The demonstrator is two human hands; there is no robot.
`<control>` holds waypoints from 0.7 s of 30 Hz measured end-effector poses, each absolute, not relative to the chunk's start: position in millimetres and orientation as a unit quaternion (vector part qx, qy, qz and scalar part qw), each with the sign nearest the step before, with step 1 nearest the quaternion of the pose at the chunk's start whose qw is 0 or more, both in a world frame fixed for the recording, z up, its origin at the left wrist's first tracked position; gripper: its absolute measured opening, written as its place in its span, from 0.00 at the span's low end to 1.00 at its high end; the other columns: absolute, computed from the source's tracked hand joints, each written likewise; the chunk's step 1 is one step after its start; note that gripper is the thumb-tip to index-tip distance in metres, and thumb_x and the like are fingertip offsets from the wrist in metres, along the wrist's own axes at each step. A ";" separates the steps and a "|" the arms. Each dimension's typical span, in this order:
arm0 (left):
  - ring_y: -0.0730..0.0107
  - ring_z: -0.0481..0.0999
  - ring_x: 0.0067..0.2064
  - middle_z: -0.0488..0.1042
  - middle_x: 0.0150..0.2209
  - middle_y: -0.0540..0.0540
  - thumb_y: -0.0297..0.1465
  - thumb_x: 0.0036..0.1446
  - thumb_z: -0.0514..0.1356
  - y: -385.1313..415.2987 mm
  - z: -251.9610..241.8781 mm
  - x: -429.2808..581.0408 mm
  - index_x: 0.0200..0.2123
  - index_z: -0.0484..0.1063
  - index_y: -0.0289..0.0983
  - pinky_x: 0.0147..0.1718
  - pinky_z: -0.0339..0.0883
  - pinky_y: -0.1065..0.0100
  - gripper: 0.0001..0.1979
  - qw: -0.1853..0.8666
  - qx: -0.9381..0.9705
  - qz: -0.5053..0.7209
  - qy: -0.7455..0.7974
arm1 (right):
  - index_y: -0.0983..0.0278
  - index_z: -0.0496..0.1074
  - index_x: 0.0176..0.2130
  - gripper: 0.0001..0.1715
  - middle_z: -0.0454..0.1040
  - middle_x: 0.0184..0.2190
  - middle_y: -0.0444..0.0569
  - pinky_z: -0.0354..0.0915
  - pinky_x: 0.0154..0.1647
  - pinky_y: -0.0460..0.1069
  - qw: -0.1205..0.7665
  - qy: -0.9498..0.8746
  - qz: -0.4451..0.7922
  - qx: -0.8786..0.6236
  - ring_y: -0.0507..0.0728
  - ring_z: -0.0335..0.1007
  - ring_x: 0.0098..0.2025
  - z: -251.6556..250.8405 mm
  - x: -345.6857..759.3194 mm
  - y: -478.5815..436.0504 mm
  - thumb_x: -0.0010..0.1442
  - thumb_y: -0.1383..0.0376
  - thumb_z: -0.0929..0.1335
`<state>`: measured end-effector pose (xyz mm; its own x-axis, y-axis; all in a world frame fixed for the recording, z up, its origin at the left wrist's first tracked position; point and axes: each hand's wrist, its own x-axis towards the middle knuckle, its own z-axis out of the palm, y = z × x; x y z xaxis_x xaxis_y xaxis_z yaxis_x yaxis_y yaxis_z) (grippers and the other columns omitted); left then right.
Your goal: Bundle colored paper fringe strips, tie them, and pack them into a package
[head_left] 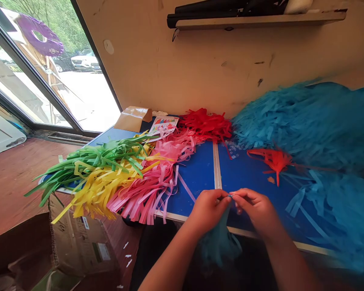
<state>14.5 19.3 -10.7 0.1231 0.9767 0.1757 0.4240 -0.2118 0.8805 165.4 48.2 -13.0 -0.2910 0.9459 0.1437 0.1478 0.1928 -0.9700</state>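
Observation:
A blue tassel [220,242] of thin strips hangs down over the front edge of the blue table [197,182]. My left hand [208,210] pinches its top end between thumb and fingers. Close against it, my right hand [253,208] pinches the same narrow tip from the other side, fingertips nearly touching. The exact spot between the fingertips is small and partly hidden. Beyond my right hand lies a red tassel [276,159] on the table. A heap of loose blue tassels [333,202] spreads along the right side.
Green [109,155], yellow [109,182], pink [151,186] and red tassels [206,123] lie in piles at the left and back. A large blue pile [309,117] leans by the wall. A cardboard box [79,238] stands on the floor; a shelf [261,21] hangs above.

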 end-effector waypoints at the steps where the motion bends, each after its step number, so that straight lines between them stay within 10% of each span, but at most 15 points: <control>1: 0.75 0.66 0.26 0.71 0.24 0.52 0.33 0.59 0.52 18.8 -10.8 14.6 0.27 0.73 0.36 0.27 0.55 0.74 0.12 0.322 0.678 0.399 0.527 | 0.64 0.73 0.26 0.15 0.66 0.18 0.43 0.62 0.21 0.45 0.428 -0.644 0.478 -0.417 0.49 0.61 0.19 -11.9 165.2 47.7 0.52 0.54 0.68; 21: 0.72 0.73 0.33 0.76 0.29 0.50 0.30 0.58 0.54 19.1 -11.6 13.9 0.30 0.74 0.38 0.34 0.60 0.74 0.09 0.274 0.689 0.428 0.516 | 0.63 0.74 0.31 0.12 0.71 0.26 0.45 0.66 0.25 0.46 0.459 -0.578 0.526 -0.423 0.49 0.64 0.23 -18.2 170.2 53.4 0.48 0.57 0.71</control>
<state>13.9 19.1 -11.6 0.1006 0.9464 0.3070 0.4776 -0.3166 0.8195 170.2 53.4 -18.2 -0.2196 0.9718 0.0859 0.0058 0.0893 -0.9960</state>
